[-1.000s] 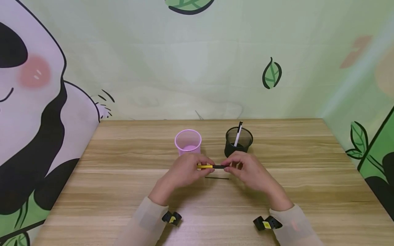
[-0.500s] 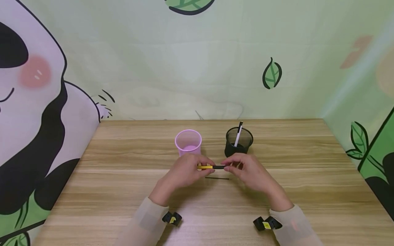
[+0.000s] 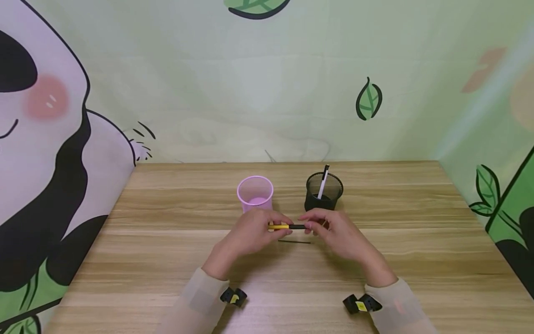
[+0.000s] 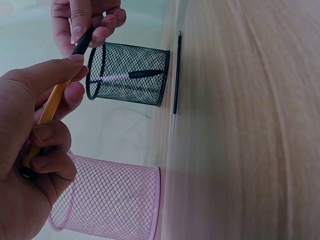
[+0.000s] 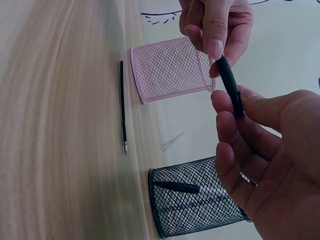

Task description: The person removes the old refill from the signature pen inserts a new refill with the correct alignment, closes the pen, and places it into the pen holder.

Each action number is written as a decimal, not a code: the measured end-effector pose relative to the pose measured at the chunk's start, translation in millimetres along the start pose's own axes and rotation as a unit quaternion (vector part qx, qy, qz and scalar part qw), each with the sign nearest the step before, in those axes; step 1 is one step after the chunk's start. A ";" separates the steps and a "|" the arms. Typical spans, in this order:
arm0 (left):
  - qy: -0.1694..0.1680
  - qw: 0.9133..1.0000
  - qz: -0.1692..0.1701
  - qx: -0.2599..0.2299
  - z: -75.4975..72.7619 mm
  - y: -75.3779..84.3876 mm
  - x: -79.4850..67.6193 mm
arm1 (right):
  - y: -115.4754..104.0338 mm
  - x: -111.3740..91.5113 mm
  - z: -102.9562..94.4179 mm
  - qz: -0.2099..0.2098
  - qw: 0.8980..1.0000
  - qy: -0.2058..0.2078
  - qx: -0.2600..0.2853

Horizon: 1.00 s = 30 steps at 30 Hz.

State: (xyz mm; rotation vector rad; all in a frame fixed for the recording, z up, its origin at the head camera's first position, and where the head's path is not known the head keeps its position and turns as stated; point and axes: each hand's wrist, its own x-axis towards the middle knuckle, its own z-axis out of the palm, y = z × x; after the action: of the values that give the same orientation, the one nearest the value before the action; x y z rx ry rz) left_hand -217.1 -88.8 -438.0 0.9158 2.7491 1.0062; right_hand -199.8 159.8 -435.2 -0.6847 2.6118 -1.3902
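Held level between both hands, a pen [image 3: 278, 227] has a yellow barrel and a black front section. My left hand [image 3: 252, 232] grips the yellow barrel, fingers curled around it in the left wrist view. The thumb and fingertips of my right hand [image 3: 340, 232] pinch the end of the black section [image 5: 229, 82]. Below the pen, a thin dark pen refill [image 4: 177, 75] lies on the table, its metal tip [image 5: 126, 148] showing in the right wrist view.
Behind my left hand stands a pink mesh pen cup [image 3: 255, 190]. A black mesh pen cup [image 3: 313, 204] behind my right hand holds a white-and-black pen [image 3: 322, 184]. The wooden table [image 3: 167, 199] meets a printed backdrop at its rear edge.
My right thumb and fingertips have shifted slightly along the pen's black end, to the right. The left hand, the refill and both cups stay in place.
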 end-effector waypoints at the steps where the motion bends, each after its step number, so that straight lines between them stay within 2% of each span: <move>1: 0.000 1.000 0.000 -0.001 -0.2 0.3 -0.1 | 0.2 0.0 0.2 0.000 1.000 -0.002 0.002; 18: 0.005 1.000 0.009 0.001 -1.0 -1.9 -2.0 | 5.3 -0.1 -0.5 0.017 1.000 -0.021 0.013; 30: 0.012 1.000 -0.001 0.010 -2.1 -3.6 -2.9 | 7.5 -2.2 -1.7 0.020 1.000 0.002 -0.004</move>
State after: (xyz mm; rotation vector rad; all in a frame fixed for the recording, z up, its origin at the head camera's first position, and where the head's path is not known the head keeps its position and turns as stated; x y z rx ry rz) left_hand -217.1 -93.8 -438.9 0.9104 2.7831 0.9975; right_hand -200.9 165.7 -440.5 -0.6290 2.6197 -1.3735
